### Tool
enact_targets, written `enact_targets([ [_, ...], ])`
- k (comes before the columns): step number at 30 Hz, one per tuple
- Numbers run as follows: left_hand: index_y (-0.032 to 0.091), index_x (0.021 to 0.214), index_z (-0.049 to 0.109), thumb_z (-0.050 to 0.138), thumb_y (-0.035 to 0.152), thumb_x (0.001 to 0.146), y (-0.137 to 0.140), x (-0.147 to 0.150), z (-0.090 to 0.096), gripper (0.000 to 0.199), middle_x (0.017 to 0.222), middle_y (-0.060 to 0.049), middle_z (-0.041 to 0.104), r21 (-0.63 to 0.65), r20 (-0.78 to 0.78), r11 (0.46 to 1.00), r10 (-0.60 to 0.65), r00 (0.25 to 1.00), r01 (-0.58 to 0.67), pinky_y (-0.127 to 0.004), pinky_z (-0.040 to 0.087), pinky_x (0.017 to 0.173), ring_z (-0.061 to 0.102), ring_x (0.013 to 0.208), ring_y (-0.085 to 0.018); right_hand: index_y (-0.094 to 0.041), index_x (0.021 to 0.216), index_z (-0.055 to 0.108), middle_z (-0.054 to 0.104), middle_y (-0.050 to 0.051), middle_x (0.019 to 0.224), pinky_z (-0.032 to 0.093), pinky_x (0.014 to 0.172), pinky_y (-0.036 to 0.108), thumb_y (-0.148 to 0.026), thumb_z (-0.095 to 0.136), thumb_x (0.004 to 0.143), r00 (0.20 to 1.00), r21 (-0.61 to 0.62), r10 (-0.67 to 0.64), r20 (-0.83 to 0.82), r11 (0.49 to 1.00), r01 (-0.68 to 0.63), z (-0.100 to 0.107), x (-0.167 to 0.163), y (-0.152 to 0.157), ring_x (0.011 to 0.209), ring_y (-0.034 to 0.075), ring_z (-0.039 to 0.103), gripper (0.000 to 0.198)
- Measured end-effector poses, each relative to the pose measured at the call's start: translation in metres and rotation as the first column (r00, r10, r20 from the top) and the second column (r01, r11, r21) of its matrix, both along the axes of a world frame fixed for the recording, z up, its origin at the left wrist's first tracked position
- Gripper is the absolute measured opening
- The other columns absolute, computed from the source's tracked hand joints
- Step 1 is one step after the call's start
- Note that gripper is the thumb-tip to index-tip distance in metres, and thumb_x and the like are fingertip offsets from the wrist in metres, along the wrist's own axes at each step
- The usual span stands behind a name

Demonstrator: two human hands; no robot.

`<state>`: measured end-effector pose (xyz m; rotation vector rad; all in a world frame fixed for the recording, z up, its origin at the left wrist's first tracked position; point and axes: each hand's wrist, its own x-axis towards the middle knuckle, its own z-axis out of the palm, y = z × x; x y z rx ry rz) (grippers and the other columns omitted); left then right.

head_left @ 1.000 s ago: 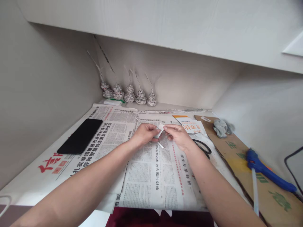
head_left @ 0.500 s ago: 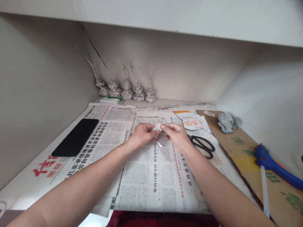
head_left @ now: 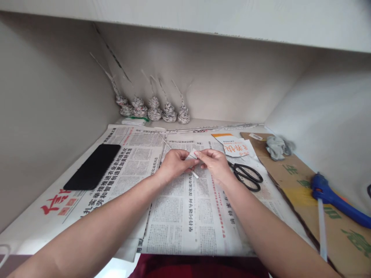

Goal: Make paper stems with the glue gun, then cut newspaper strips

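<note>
Both hands meet over the newspaper (head_left: pixel 171 216) spread on the table. Between my fingertips is a small white paper piece (head_left: pixel 193 153), crossed by thin paper strips whose ends poke out; one white end (head_left: pixel 195 175) points down toward me. My left hand (head_left: pixel 174 164) pinches the paper from the left, its fingers closed. From the right, my right hand (head_left: pixel 213 160) pinches it with thumb and index finger. The fingers partly hide how the strips join. Black-handled scissors (head_left: pixel 247 175) lie just right of my right hand, their blades partly covered by it.
Several woven paper gourds (head_left: pixel 154 109) stand along the back wall, near long rolled paper sticks (head_left: pixel 203 129). A black phone-like slab (head_left: pixel 92 166) lies left. At right are torn printed card (head_left: pixel 236 146), cardboard (head_left: pixel 292 181), a grey cloth (head_left: pixel 276 146) and a blue glue gun (head_left: pixel 327 193).
My hands stay together over the newspaper, with the right thumb and fingers shifted slightly on the white paper. The whole view has moved a little.
</note>
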<state>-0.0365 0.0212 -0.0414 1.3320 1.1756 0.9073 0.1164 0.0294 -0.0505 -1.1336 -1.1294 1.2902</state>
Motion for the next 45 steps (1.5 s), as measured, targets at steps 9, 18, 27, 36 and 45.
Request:
enact_targets([
  [9,0.011,0.075,0.068,0.066,0.029,0.081,-0.0051,0.0027,0.0048,0.020,0.071,-0.004,0.067,-0.001,0.045,0.999,-0.050,0.998,0.050,-0.023,0.056,0.062,0.064,0.063,-0.012,-0.018,0.062,0.065,0.066,-0.001,0.057,0.042,0.045,0.022,-0.044,0.082,0.065,0.999,0.092,0.019,0.027,0.996,-0.021,-0.0002,-0.0017,-0.0018,0.046,0.010,0.058,0.031],
  [18,0.012,0.077,0.067,0.064,0.024,0.081,-0.0040,0.0028,0.0030,0.013,0.069,-0.002,0.065,-0.018,0.145,0.997,-0.071,0.987,0.074,-0.023,0.056,0.063,0.064,0.064,-0.011,-0.020,0.085,0.075,0.072,0.000,0.071,0.054,0.059,0.029,-0.039,0.078,0.071,0.985,0.126,0.173,0.012,0.977,-0.173,0.0005,0.0026,-0.0016,0.057,0.014,0.064,0.024],
  [27,0.013,0.071,0.068,0.070,0.037,0.074,-0.0032,-0.0013,0.0004,0.024,0.065,-0.002,0.067,0.160,-0.074,0.983,-0.078,0.994,0.089,-0.023,0.048,0.055,0.062,0.060,-0.015,-0.019,0.069,0.072,0.070,-0.001,0.067,0.051,0.061,0.027,-0.036,0.085,0.060,0.998,0.054,0.028,-0.064,0.998,-0.024,-0.0015,-0.0014,-0.0023,0.059,0.013,0.062,0.023],
  [36,0.012,0.076,0.071,0.066,0.032,0.080,-0.0052,0.0005,0.0008,0.021,0.072,-0.005,0.070,0.100,0.014,0.988,-0.121,0.993,0.119,-0.025,0.051,0.064,0.064,0.065,-0.014,-0.018,0.064,0.065,0.065,-0.003,0.057,0.047,0.049,0.023,-0.037,0.085,0.061,0.997,0.070,0.060,-0.054,0.996,-0.056,-0.0007,-0.0024,-0.0053,0.048,0.011,0.058,0.028],
  [45,0.012,0.077,0.072,0.063,0.022,0.083,-0.0036,0.0002,0.0020,0.015,0.078,-0.007,0.074,0.003,0.068,0.989,-0.149,0.986,0.149,-0.024,0.052,0.071,0.068,0.071,-0.012,-0.019,0.079,0.074,0.072,0.001,0.075,0.049,0.048,0.024,-0.036,0.082,0.066,0.992,0.086,0.121,-0.044,0.989,-0.117,0.0012,0.0002,-0.0047,0.051,0.010,0.059,0.023],
])
